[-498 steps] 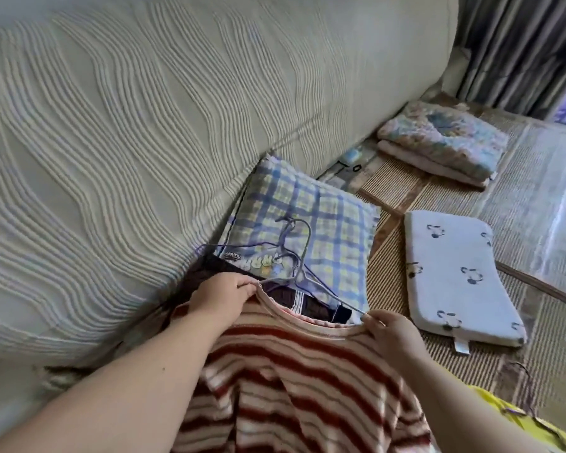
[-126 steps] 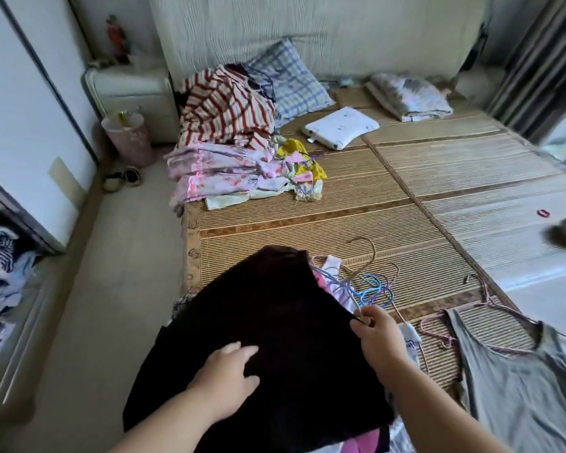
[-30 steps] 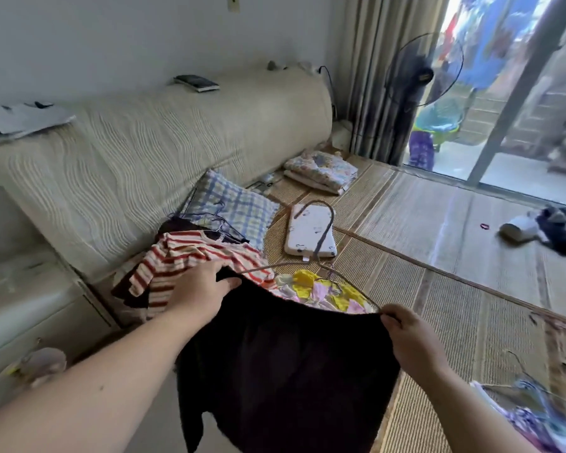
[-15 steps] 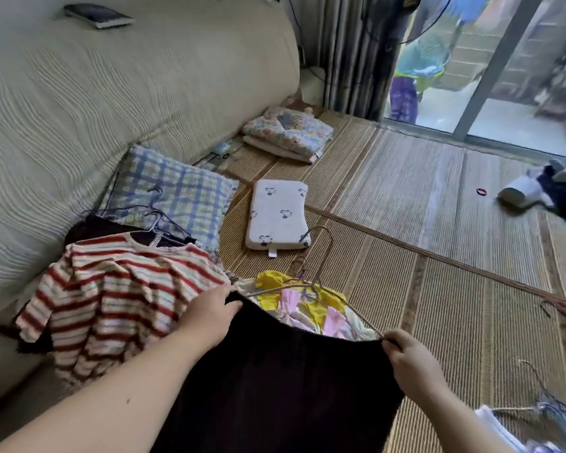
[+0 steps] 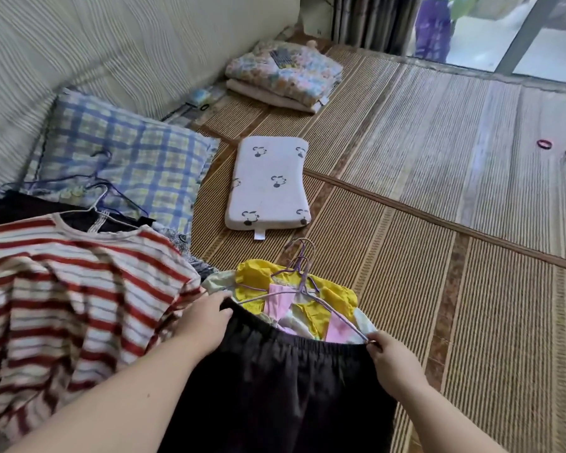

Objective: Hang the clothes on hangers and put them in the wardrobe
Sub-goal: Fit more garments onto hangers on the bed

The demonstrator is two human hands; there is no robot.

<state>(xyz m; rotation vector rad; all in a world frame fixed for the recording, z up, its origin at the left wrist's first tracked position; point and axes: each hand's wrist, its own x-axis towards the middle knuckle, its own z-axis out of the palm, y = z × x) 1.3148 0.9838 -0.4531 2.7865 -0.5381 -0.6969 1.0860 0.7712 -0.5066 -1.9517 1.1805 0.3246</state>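
1. Our left hand (image 5: 206, 318) curls its fingers over the left end of the waistband of the black elastic-waist cloth garment (image 5: 275, 387). Our right hand (image 5: 392, 364) pinches the right end together with the tip of the thin purple wire hanger (image 5: 327, 308).
2. The black garment hangs stretched between the two sets of fingers, and the hanger's hook pokes up just beyond them.
3. A second ago we held the waistband higher. Now it has come down, and its edge sits just above the yellow-and-pink patchwork garment (image 5: 337, 297), which lies right past our fingertips on the woven straw mat (image 5: 438, 289).
4. The red-and-white striped knit shirt (image 5: 79, 289), itself on a hanger, lies just left of the left fingers.
5. Well beyond the fingers lie the white printed flat pillow (image 5: 268, 184) and the blue checked cloth pillow (image 5: 128, 158).
6. We judge this garment hung and about to join the pile of hung clothes. No wardrobe shows here, so carrying them over is not yet done.
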